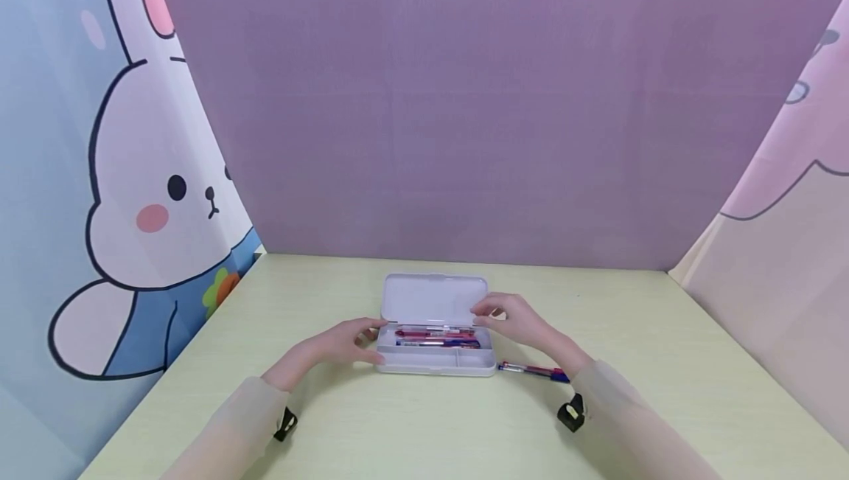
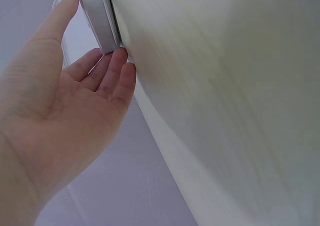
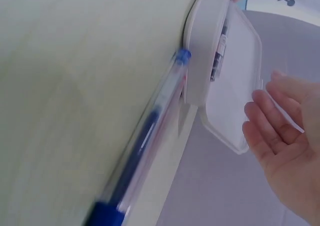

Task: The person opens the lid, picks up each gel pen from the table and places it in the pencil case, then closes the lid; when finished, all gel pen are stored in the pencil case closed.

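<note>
1 white pencil case [image 1: 434, 370], 1 lid [image 1: 434, 299] up, min. 2 pens [image 1: 434, 343] in, min. 1 blue pen [image 3: 142, 141] out; L hand [image 1: 341, 340] pinches case end; R hand [image 1: 517, 318] by lid, grip unclear.

A pale bench [image 1: 411, 428] is topped by 1 opened pencil case [image 1: 435, 371], with blue and red pens [image 1: 530, 369] laid beside it.

We find open lane over tabletop [image 1: 424, 428], between sleeves [image 1: 242, 417], up to front of pencil case [image 1: 434, 371]. Left end obstructed by left hand [image 1: 341, 341]. Raised lid [image 1: 434, 299] bars rear; right hand [image 1: 514, 319] occupies its right edge. Loose pens [image 1: 530, 370] obstruct low approach at right end. We note front compartments [image 1: 418, 355] open from above; stored pens [image 1: 434, 343] crowd rear one.
</note>
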